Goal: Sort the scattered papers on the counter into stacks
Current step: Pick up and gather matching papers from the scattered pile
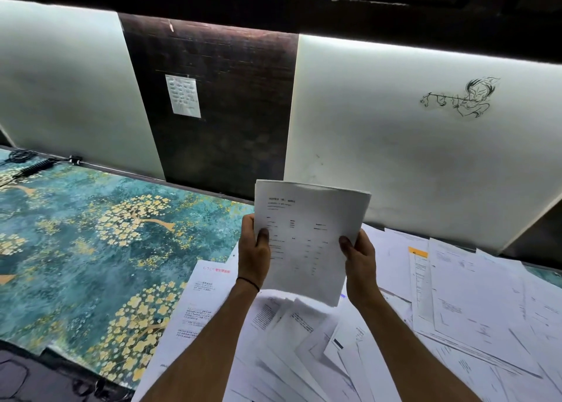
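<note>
Now I hold a small bundle of papers [307, 234] upright above the tabletop [91, 234]. My left hand [254, 251] and right hand [360, 257] pinch its two sides. I think I am gathering one stack. Loose papers [471, 295] lie below; next, the bundle needs a bare place at left.

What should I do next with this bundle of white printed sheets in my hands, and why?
Probably set the bundle of white printed sheets down on the bare teal floral counter surface at left. The left hand and right hand grip it above the scattered white papers, so that spot keeps it separate.
</note>
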